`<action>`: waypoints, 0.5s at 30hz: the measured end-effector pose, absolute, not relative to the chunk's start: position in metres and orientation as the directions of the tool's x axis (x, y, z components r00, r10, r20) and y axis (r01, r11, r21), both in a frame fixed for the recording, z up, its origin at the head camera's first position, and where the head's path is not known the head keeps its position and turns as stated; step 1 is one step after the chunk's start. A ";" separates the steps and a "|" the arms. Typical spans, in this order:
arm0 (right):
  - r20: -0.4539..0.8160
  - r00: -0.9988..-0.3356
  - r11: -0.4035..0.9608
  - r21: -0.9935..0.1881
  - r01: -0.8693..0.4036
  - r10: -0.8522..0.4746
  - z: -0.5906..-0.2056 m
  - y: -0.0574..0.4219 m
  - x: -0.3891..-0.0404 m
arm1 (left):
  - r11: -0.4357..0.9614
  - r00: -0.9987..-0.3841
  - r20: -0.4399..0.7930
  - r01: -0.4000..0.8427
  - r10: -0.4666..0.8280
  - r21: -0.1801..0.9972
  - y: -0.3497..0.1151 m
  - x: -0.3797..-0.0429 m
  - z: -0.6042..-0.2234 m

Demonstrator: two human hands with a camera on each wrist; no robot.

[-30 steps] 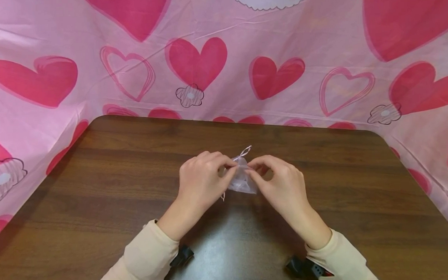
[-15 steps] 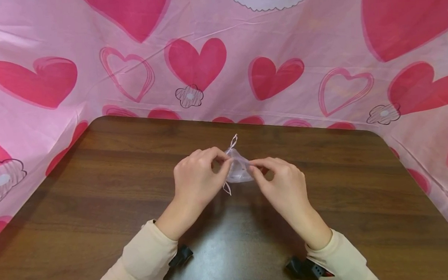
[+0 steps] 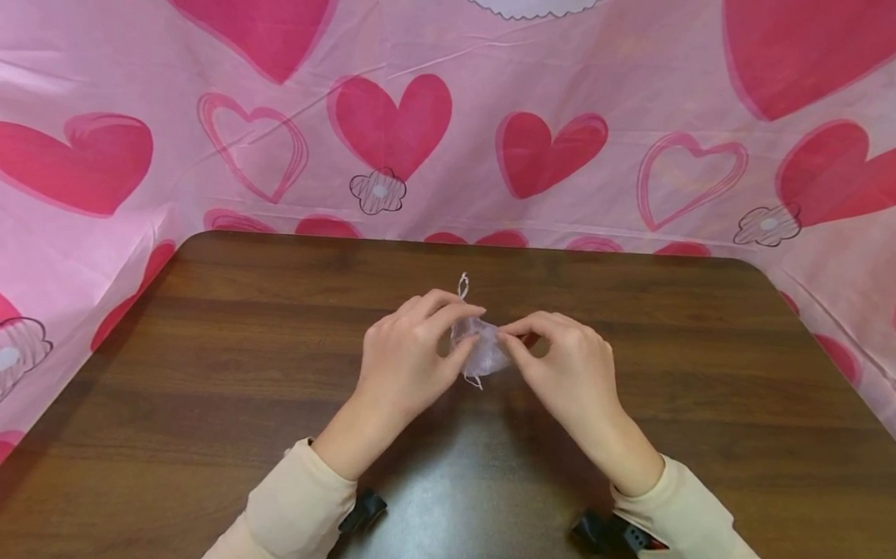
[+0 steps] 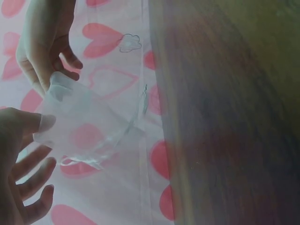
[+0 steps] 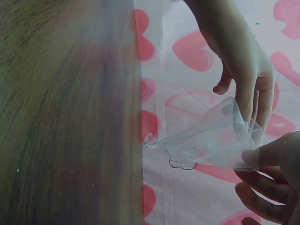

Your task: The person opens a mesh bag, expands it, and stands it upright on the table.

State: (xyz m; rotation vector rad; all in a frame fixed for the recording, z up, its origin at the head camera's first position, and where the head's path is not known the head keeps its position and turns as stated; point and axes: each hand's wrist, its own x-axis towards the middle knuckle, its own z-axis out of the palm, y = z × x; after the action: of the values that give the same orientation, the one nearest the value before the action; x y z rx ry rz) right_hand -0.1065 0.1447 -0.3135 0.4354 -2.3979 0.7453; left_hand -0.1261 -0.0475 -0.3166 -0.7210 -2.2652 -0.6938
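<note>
A small sheer whitish drawstring pouch (image 3: pixel 487 354) is held up between the two hands over the table. My left hand (image 3: pixel 406 356) has it between thumb and index finger, their tips spread apart in the head view. In the left wrist view the left thumb (image 4: pixel 46 123) lies on the pouch's upper edge, the other fingers loosely bent below. My right hand (image 3: pixel 567 362) pinches the opposite edge; in the right wrist view its thumb (image 5: pixel 251 157) presses the see-through fabric. Thin cord loops (image 3: pixel 463 285) stick out from the pouch. Nothing shows inside it.
A dark brown wooden table (image 3: pixel 234 364) lies under both hands. Behind it and at its sides hangs a pink curtain (image 3: pixel 469 70) printed with red hearts. Black wrist devices (image 3: pixel 364 510) sit at the cuffs of the light sleeves.
The pouch has been turned and reshaped between the fingers, and its cord loops have shifted. The left thumb and index finger, closer together before, are now spread apart. The right hand has hardly moved.
</note>
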 end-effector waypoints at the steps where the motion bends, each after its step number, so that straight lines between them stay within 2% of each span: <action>1: 0.617 -0.776 0.790 -0.407 -0.458 -0.131 -0.314 0.145 -0.107 | 0.702 -0.630 0.709 0.658 0.315 0.273 -0.047 -0.126 -0.317; 7: 0.614 -0.776 0.787 -0.407 -0.464 -0.140 -0.314 0.144 -0.107 | 0.707 -0.605 0.720 0.670 0.342 0.226 -0.046 -0.126 -0.318; 15: 0.615 -0.772 0.769 -0.413 -0.488 -0.159 -0.315 0.144 -0.107 | 0.759 -0.597 0.757 0.613 0.265 0.219 -0.047 -0.126 -0.318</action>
State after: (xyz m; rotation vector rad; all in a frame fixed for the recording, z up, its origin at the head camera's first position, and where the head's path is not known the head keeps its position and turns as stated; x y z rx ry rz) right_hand -0.1069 0.1439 -0.3145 0.4826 -2.3970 0.7699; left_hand -0.1264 -0.0467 -0.3175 -0.6537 -2.2122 -0.6057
